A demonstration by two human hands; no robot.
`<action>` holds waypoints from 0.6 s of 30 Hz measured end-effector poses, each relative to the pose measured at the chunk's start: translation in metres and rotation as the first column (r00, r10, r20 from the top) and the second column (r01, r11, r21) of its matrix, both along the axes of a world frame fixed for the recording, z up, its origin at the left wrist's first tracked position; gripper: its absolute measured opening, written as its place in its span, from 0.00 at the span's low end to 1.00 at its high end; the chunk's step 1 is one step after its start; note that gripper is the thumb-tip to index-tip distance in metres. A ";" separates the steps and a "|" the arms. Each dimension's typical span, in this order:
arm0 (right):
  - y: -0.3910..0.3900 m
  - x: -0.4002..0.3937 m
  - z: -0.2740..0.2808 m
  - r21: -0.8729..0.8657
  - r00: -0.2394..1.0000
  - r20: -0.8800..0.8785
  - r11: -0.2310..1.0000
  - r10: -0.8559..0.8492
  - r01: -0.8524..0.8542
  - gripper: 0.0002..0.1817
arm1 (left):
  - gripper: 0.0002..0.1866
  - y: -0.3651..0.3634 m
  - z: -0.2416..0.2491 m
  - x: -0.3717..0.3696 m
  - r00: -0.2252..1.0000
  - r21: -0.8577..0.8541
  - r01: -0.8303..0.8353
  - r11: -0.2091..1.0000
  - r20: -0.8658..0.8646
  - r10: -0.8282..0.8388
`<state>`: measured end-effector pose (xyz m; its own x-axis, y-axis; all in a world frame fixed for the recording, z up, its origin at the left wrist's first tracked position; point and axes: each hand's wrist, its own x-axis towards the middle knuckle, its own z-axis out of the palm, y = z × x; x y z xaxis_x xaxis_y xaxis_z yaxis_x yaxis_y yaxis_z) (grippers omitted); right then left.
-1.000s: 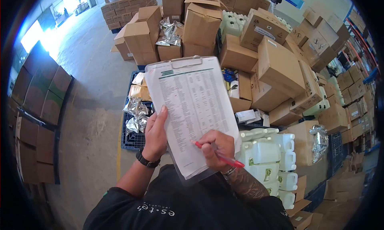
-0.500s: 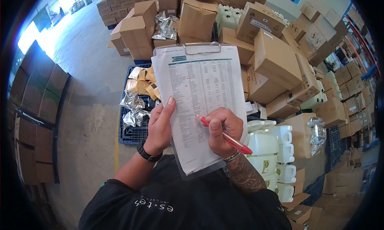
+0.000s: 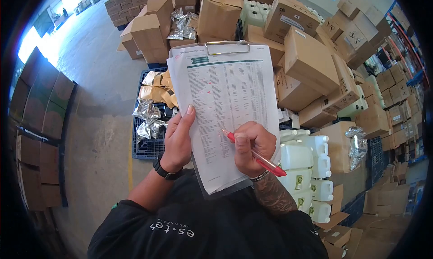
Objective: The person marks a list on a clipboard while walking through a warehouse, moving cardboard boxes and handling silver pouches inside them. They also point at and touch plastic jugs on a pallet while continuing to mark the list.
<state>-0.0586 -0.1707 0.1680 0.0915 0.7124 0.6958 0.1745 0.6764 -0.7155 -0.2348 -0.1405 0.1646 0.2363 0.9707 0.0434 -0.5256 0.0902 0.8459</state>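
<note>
A clipboard (image 3: 201, 190) carries several printed sheets (image 3: 216, 105) under a metal clip at its top edge. The top sheet bears a table with a green header and a few red marks. My left hand (image 3: 178, 139) grips the clipboard's left edge, thumb lying on the paper and the other fingers hidden behind. In my right hand (image 3: 255, 147) is a red pen (image 3: 261, 159), pinched between thumb and fingers. Its tip points up and left, right at the rows in the middle of the sheet.
Cardboard boxes (image 3: 311, 63) are piled ahead and to the right. White jerrycans (image 3: 297, 157) stand close on my right. A blue pallet (image 3: 143, 148) with silver and gold pouches (image 3: 149, 119) lies ahead left. Stacked boxes (image 3: 40, 96) line the far left, beyond grey floor (image 3: 97, 123).
The clipboard and sheets appear slightly higher and larger in view. Both hands keep their grips, and the pen tip stays over about the same rows.
</note>
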 end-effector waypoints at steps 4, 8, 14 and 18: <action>-0.004 -0.002 0.009 -0.018 0.996 0.071 0.998 -0.054 0.055 0.14 | 0.22 0.001 -0.001 -0.001 1.000 0.006 -0.010 1.000 0.009 0.010; -0.004 -0.004 0.005 -0.014 0.992 0.090 0.995 -0.093 0.094 0.16 | 0.21 0.001 -0.002 0.001 1.000 0.014 -0.014 1.000 0.011 0.014; -0.005 -0.005 0.004 -0.016 0.986 0.117 0.993 -0.118 0.121 0.17 | 0.21 0.000 -0.004 -0.001 0.999 0.007 0.008 1.000 0.048 -0.008; -0.004 -0.004 0.003 0.002 0.985 0.123 0.993 -0.119 0.120 0.17 | 0.21 -0.001 -0.003 0.000 0.999 0.013 0.010 1.000 0.053 -0.011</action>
